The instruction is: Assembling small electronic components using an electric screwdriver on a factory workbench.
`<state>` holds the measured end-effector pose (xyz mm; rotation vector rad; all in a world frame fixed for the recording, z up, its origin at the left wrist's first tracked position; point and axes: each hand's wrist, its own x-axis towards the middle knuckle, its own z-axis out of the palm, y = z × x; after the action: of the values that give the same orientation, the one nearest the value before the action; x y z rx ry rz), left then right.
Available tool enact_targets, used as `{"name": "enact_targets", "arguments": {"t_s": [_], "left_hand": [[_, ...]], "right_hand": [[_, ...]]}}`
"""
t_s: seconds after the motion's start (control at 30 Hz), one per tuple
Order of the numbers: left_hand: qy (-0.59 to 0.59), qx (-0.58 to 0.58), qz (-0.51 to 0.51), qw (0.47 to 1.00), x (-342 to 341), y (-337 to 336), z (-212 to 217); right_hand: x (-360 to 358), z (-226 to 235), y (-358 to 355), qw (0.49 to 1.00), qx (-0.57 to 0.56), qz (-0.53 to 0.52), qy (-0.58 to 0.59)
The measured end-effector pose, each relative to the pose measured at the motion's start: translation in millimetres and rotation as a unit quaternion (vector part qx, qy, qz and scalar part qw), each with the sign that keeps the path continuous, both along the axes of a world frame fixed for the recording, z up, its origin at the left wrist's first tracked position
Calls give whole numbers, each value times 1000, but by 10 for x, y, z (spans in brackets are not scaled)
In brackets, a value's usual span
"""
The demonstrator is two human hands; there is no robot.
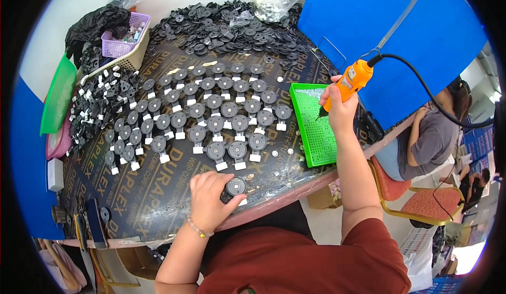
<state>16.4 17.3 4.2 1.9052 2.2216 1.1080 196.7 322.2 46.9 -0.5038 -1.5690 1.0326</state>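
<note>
Dark table (171, 186), black disc (236, 186) pinched inside the left grip (208, 195)

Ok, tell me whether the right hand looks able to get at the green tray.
Probably yes: the right hand is at the right edge of the green tray, and nothing visible blocks the open top. It grips the orange power tool, though, so it isn't free.
</note>
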Motion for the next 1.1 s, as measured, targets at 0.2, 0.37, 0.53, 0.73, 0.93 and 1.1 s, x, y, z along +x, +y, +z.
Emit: {"name": "enact_targets", "arguments": {"t_s": [0.2, 0.37, 0.53, 0.73, 0.93, 1.1], "left_hand": [[2, -7, 4, 1000, -12, 5, 1], [5, -8, 2, 1000, -13, 0, -1], [9, -7, 0, 1000, -6, 0, 5], [13, -4, -2, 1000, -1, 4, 12], [13, -6, -4, 1000, 2, -9, 56], [6, 19, 6, 1000, -18, -33, 28]], "right_hand": [[-24, -87, 18, 1000, 12, 1, 10], [1, -74, 18, 1000, 7, -9, 2], [52, -119, 30, 999, -18, 14, 46], [39, -124, 60, 999, -4, 10, 32], [55, -68, 10, 1000, 17, 0, 21], [6, 138, -386, 981, -10, 111, 159]]}}
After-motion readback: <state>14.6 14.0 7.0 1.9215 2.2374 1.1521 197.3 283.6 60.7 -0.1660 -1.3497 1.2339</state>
